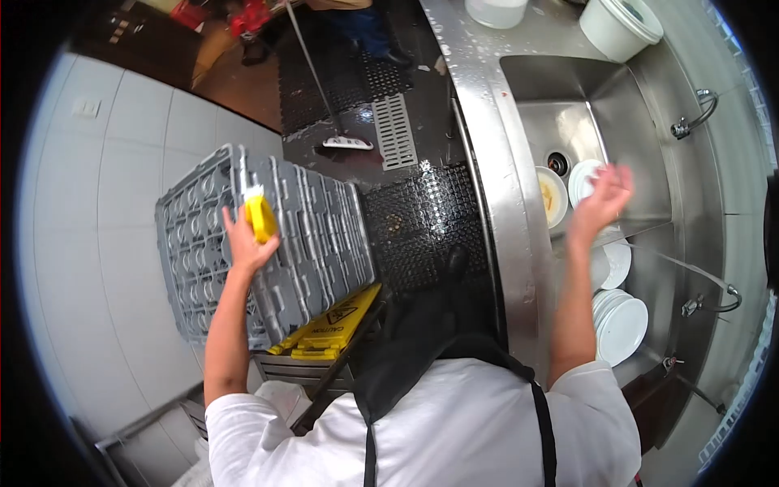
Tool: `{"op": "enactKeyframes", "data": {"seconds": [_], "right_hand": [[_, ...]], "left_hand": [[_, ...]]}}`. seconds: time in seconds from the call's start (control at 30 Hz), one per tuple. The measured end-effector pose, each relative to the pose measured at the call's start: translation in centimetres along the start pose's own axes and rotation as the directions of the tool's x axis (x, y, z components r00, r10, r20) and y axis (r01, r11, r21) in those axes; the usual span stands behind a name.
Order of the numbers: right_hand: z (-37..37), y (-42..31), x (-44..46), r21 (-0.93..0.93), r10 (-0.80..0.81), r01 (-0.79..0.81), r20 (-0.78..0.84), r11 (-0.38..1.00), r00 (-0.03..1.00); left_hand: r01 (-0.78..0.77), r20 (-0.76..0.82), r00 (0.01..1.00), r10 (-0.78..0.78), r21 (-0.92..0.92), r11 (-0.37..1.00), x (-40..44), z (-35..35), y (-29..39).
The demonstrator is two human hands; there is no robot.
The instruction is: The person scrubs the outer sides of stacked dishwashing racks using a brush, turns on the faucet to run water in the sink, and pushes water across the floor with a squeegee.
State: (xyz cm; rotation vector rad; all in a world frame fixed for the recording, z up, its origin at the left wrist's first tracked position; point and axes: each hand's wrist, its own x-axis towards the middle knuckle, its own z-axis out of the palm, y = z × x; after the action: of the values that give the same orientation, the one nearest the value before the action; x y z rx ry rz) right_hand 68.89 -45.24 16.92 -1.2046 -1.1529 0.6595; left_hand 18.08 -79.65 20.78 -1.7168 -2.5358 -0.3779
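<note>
My left hand point(250, 246) is at the top of a stack of grey dish racks point(300, 235), its thumb and fingers around a yellow scrub brush point(260, 217) with a white end. Over the double sink point(649, 174) hangs my right hand point(610, 196), blurred, its fingers partly curled; whether it holds anything does not show. Just beneath it lies a small white dish point(583, 182). Beside that dish, a white bowl point(552, 197) contains yellowish residue. Several white plates point(621, 331) are piled in the nearer basin, and water runs from the near faucet point(714, 302).
A yellow caution sign point(339, 325) leans below the racks. Ahead on the wet floor are a squeegee point(347, 144), a drain grate point(394, 134) and black mats point(426, 223). A person's legs point(369, 32) show beyond. White tubs point(621, 28) stand at the counter's far end.
</note>
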Motion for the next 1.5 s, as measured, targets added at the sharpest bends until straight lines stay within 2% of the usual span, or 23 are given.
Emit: {"op": "enactKeyframes", "data": {"seconds": [0.03, 0.07, 0.1, 0.13, 0.2, 0.23, 0.27, 0.4, 0.47, 0.53, 0.6, 0.67, 0.73, 0.77, 0.8, 0.93, 1.03, 1.1, 1.17, 1.2, 1.27, 1.33, 1.5], "right_hand": [[2.6, -2.6, -3.6, 0.154, 0.058, -0.077, 0.125, 0.985, 0.990], [4.3, -3.7, -6.8, 0.042, -0.079, 0.069, 0.346, 0.997, 0.935], [7.2, -5.6, -11.7, 0.208, -0.012, -0.112, 0.518, 0.972, 0.855], [8.9, -8.6, -15.1, 0.200, 0.041, -0.289, 0.755, 0.936, 0.655], [12.7, -10.4, -21.1, 0.250, -0.113, -0.261, 0.888, 0.933, 0.446], [14.7, -10.1, -23.4, 0.265, -0.103, -0.367, 0.908, 0.892, 0.407], [16.9, -9.5, -25.5, 0.324, -0.132, -0.335, 0.863, 0.885, 0.487], [19.9, -9.7, -27.9, 0.319, -0.048, -0.400, 0.829, 0.859, 0.557], [21.4, -9.7, -28.8, 0.313, -0.051, -0.340, 0.797, 0.887, 0.601], [23.1, -10.1, -30.1, 0.248, 0.078, -0.503, 0.837, 0.828, 0.541], [25.6, -8.6, -31.9, 0.170, 0.122, -0.559, 0.887, 0.812, 0.446], [27.8, -7.0, -35.6, 0.116, 0.157, -0.670, 0.930, 0.733, 0.332], [27.4, -9.0, -37.5, -0.174, 0.284, -0.687, 0.957, 0.705, 0.049], [27.8, -7.6, -40.5, -0.249, 0.307, -0.707, 0.951, 0.662, -0.047], [27.4, -7.6, -43.3, -0.223, 0.333, -0.809, 0.942, 0.544, -0.036], [30.6, -7.9, -45.0, -0.018, 0.365, -0.764, 0.885, 0.645, 0.287], [40.9, -4.5, -42.4, -0.124, 0.498, -0.758, 0.819, 0.641, 0.286], [46.4, -3.4, -38.5, -0.141, 0.449, -0.684, 0.843, 0.715, 0.295], [47.5, -2.1, -37.8, -0.172, 0.452, -0.796, 0.881, 0.581, 0.140], [45.6, -2.1, -37.6, -0.227, 0.428, -0.780, 0.902, 0.584, 0.058], [39.0, -1.8, -40.5, -0.254, 0.424, -0.887, 0.903, 0.385, -0.074], [32.5, -2.1, -42.8, -0.228, 0.349, -0.901, 0.932, 0.369, -0.093], [43.2, -0.4, -40.2, -0.206, 0.437, -0.874, 0.899, 0.440, 0.008]], "left_hand": [[0.017, -0.174, 0.984, -0.023, -0.035, 0.999, -0.1, 1.0, 1.1], [0.068, -0.182, 0.977, -0.112, -0.229, 0.971, 0.8, 1.0, 3.4], [0.097, -0.152, 0.956, -0.249, -0.640, 0.762, 1.4, 2.5, 5.9], [0.173, -0.049, 0.944, -0.327, -0.771, 0.613, 2.3, 1.2, 10.1], [0.209, 0.016, 0.930, -0.367, -0.846, 0.491, 3.2, 2.1, 14.9], [0.248, -0.001, 0.925, -0.379, -0.756, 0.606, 3.2, 2.0, 16.5], [0.207, 0.004, 0.940, -0.340, -0.800, 0.563, 3.0, 3.4, 17.1], [0.179, 0.142, 0.974, -0.176, -0.960, 0.214, 3.3, 8.1, 12.9], [0.284, 0.254, 0.957, -0.141, -0.917, 0.278, 2.7, 7.0, 9.8], [0.193, 0.130, 0.980, -0.149, -0.452, 0.871, 2.9, 1.7, 7.6], [0.208, -0.106, 0.970, -0.220, -0.110, 0.972, 3.5, 0.1, 4.3], [0.270, -0.169, 0.953, -0.250, 0.103, 0.957, 5.2, 1.7, -1.2], [0.304, -0.096, 0.951, -0.292, 0.155, 0.940, 6.7, 2.5, -4.8], [0.355, 0.044, 0.930, -0.364, 0.143, 0.924, 7.2, 3.2, -5.8], [0.342, 0.065, 0.936, -0.345, 0.056, 0.938, 7.6, 3.2, -6.0], [0.339, 0.153, 0.938, -0.311, -0.215, 0.916, 6.7, 2.4, -6.8], [0.345, 0.203, 0.930, -0.308, -0.187, 0.920, 7.3, 1.7, -6.5], [0.359, 0.250, 0.913, -0.322, -0.119, 0.926, 7.9, 1.3, -6.0], [0.370, 0.274, 0.901, -0.336, -0.086, 0.925, 7.9, 1.1, -5.7], [0.368, 0.281, 0.899, -0.335, -0.074, 0.927, 8.3, 1.0, -5.7], [0.376, 0.294, 0.895, -0.334, -0.097, 0.922, 8.6, 0.7, -5.5], [0.370, 0.307, 0.894, -0.325, -0.098, 0.924, 8.7, 0.5, -5.5], [0.352, 0.302, 0.904, -0.304, -0.119, 0.928, 8.7, 0.6, -5.9]]}}
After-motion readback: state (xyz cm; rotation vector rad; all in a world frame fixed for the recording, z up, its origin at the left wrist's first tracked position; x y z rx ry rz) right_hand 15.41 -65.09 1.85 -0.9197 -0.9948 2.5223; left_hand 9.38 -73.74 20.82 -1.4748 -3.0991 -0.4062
